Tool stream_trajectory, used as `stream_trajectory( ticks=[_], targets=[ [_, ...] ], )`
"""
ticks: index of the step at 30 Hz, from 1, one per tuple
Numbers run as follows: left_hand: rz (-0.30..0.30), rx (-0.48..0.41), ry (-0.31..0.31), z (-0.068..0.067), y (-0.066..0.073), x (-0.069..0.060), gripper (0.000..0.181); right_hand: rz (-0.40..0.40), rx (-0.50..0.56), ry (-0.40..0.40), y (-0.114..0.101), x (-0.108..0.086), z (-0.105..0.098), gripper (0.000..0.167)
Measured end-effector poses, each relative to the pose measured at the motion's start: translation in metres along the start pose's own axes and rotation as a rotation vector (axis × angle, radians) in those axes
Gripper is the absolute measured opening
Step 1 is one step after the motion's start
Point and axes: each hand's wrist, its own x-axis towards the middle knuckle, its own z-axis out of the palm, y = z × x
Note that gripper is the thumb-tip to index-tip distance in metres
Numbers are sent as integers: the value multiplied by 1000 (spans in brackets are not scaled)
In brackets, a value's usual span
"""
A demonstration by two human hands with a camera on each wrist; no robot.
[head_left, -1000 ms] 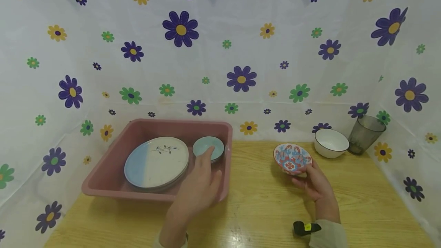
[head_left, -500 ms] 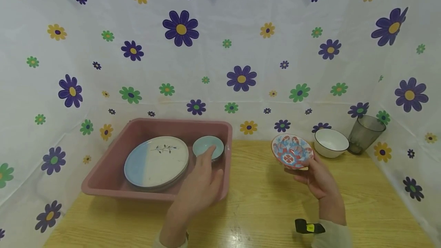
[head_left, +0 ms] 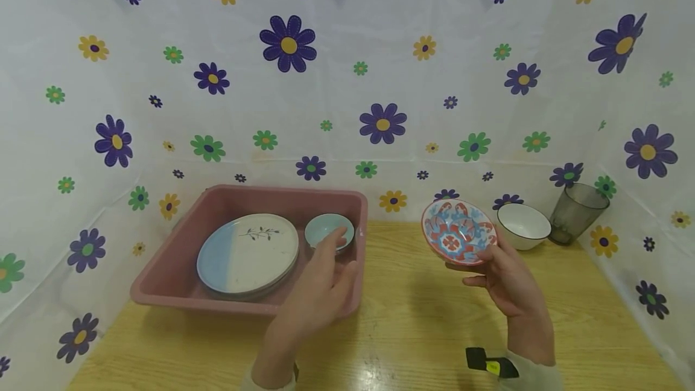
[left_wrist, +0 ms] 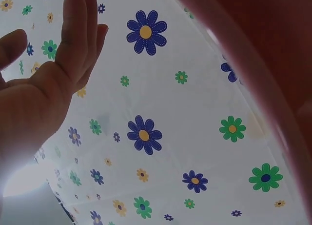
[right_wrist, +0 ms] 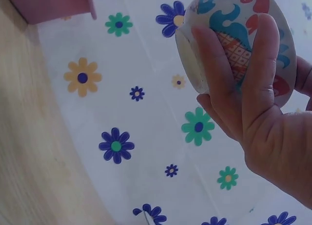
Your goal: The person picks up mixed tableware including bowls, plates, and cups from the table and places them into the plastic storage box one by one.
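Red, blue and white patterned ceramic, a small round bowl (head_left: pixel 458 231) is hanging above the table, its inside tilting toward the head camera. The right hand (head_left: pixel 513 279) is clamping it at the near right edge: the thumb is lying over the rim, while the fingers are bracing the outer wall near the foot, probably because a two-sided grip is steadying the bowl at this tilt. The left hand (head_left: pixel 315 294) is hovering over the right side of a pink rectangular plastic tub (head_left: pixel 206 305), fingers extending, thumb standing apart, nothing being grasped. Its fingertips are overlapping a small pale blue round bowl (head_left: pixel 323 228) in the head view; contact is not showing clearly. Beside that bowl, a round plate in light blue and cream with a dark sprig (head_left: pixel 250 252) is lying atop at least one other, presumably nesting to save room. Right of the tub, a white round bowl with a dark rim (head_left: pixel 523 225) is standing just beside a grey translucent tumbler (head_left: pixel 577 213), both sitting toward the back of the yellowish wood-grain table (head_left: pixel 402 330).
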Motion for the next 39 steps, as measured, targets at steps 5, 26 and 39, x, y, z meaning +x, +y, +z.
stream_trajectory(
  ticks=[5, 26, 39],
  targets=[
    [-18, -109, -30, 0, 2, 0, 58, -20, -20, -33, -6, -3, 8, 64],
    [-106, -407, -260, 2, 3, 2, 57, -14, -193, -200, -15, -10, 30, 63],
    [-35, -703, -510, 8, 0, 6, 53, 15, -246, -354, -11, -11, 43, 62]
  ],
)
